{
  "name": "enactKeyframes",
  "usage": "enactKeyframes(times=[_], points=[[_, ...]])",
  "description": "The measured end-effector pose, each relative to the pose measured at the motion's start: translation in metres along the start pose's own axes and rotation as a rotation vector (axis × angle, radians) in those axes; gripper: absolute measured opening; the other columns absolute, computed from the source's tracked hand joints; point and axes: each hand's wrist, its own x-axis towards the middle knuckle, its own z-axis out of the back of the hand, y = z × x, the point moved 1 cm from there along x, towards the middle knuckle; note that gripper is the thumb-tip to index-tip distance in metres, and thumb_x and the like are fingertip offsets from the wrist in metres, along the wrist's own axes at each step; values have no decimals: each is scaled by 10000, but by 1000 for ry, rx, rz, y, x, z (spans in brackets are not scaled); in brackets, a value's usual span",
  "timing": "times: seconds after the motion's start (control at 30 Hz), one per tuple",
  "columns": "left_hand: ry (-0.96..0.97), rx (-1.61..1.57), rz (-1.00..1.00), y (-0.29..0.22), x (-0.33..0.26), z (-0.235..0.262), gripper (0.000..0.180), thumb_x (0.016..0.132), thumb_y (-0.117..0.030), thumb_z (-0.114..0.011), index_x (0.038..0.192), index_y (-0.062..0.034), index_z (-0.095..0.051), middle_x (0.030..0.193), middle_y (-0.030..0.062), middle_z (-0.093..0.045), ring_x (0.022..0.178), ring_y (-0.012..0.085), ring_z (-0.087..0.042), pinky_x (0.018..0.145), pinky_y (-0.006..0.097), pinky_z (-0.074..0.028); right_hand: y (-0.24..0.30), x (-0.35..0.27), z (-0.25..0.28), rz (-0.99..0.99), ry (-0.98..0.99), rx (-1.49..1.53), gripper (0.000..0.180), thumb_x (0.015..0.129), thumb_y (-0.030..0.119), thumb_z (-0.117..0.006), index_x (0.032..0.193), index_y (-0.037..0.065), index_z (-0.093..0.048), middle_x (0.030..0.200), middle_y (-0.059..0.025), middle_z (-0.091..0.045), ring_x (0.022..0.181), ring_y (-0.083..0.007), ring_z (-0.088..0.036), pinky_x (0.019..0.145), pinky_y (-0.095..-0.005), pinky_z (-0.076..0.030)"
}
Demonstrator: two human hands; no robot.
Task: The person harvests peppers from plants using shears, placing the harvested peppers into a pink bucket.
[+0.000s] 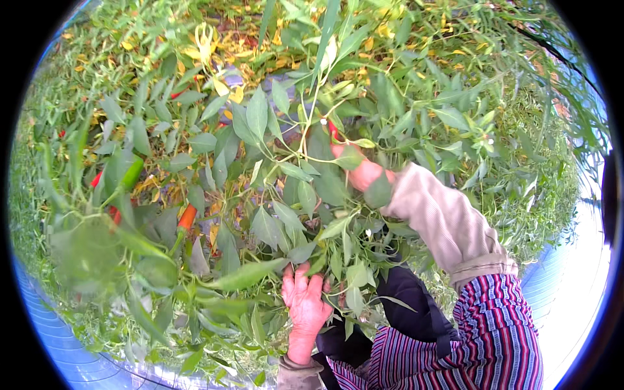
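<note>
Leafy chili plants fill the view. My right hand [365, 174] reaches in among the leaves right of the middle, partly covered by them. Its fingers close together at a red chili pepper [333, 130]; leaves hide most of the grip. Lower down, my left hand [305, 307] lies against the foliage with its fingers pointing away from me and a little apart. Leaves cover some of its fingertips, and I see nothing held in it. Over the right hand hangs a branching green stem [304, 133] with broad leaves.
An orange-red chili [187, 218] and a green chili [132, 174] hang at the left, with red ones [97, 178] nearby. Yellow leaves [237, 49] lie farther back. Blue sheeting [65, 354] borders the lower left; my dark-clothed legs [413, 302] are close below.
</note>
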Motion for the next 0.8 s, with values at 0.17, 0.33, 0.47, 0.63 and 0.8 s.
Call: enactKeyframes(times=[0.17,0.33,0.47,0.63,0.8], points=[[-34,-48,66,-2,6,-5,264,685,-148,-648,944,-95,-634,1194,81,-507,1190,410,-394,893,506,-366,36,-70,-82,-30,-310,-636,302,867,20,-548,1167,54,-543,973,6,-597,832,-93,-538,721,-262,-459],[-38,-135,2,-13,14,4,274,679,-102,-648,952,-91,-641,1192,55,-514,1179,380,-403,919,489,-364,47,-167,-80,3,-600,-365,357,819,-35,-556,1171,24,-545,771,43,-541,619,-43,-457,553,-212,-400],[-55,-104,-27,-9,13,-2,265,674,-96,-646,938,-83,-636,1195,49,-512,1143,359,-422,895,478,-374,51,-210,-60,-171,-770,-328,253,827,-50,-491,1063,36,-524,721,-20,-555,546,-130,-520,451,-281,-416],[-87,-13,-39,-11,14,-3,230,695,-161,-668,908,-87,-624,1150,39,-528,1127,317,-429,879,460,-374,64,-291,-50,-554,-694,-596,196,774,47,-634,961,-9,-619,706,-33,-615,553,-128,-552,492,-266,-415],[-90,16,-45,0,5,-18,197,675,-93,-644,870,-73,-617,1171,58,-509,1120,344,-426,876,474,-380,99,-316,-48,-253,-658,-1098,238,776,-27,-617,1012,5,-623,791,-56,-637,626,-132,-594,539,-269,-468]])
